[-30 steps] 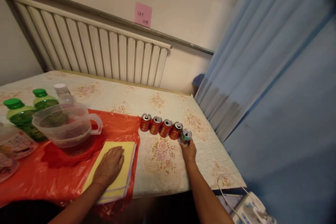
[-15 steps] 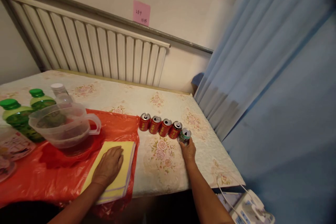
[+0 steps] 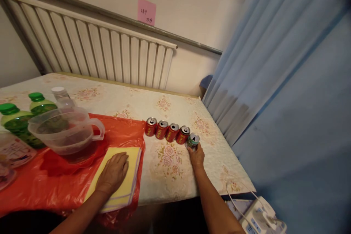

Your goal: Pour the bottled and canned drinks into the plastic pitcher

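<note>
My left hand (image 3: 113, 172) lies flat on a folded yellow cloth (image 3: 131, 175), fingers stretched out. The cloth rests on a red plastic sheet (image 3: 123, 133). At the right end of a row of cans, my right hand (image 3: 197, 156) grips a green drink can (image 3: 193, 139), which stands upright with its top opened. Several red drink cans (image 3: 172, 132) stand close together to its left. The fingers on the far side of the green can are hidden.
A clear plastic measuring jug (image 3: 63, 131) stands on the red sheet. Green-capped bottles (image 3: 16, 120) and a white-capped bottle (image 3: 61, 95) are behind and beside it. A blue curtain (image 3: 263, 80) hangs at the right. A white power strip (image 3: 263, 215) lies below the table's edge.
The view has shifted very slightly. The green can sits a touch closer to the red cans, with my right hand still on it. My left hand has not moved.
</note>
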Tool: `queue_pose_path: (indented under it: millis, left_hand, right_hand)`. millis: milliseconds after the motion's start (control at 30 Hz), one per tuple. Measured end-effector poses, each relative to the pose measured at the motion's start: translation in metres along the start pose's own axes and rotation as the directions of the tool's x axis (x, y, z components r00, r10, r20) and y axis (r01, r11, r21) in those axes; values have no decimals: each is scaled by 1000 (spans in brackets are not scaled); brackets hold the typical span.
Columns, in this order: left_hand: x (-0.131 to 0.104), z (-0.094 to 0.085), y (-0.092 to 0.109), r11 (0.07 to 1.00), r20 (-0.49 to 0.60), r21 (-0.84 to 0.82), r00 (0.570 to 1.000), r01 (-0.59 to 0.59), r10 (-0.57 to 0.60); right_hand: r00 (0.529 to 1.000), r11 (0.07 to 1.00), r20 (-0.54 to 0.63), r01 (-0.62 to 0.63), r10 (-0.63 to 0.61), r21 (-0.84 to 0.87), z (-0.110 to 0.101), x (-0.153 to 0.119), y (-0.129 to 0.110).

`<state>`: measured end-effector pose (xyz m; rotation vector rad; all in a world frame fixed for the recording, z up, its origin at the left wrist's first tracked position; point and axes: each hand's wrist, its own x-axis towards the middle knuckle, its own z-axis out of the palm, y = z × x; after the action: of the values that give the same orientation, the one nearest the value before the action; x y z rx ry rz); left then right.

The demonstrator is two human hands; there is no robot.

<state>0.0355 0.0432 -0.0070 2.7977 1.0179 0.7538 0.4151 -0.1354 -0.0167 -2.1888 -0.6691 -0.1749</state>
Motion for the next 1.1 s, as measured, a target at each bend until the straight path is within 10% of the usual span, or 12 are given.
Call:
queue_pose_path:
  millis: [1100]
  left_hand:
    - [-1,1,0,1000,-8,7,1000,-2,2]
  right_hand:
    - [1000,1000,-12,21,-21,11,2,0,3]
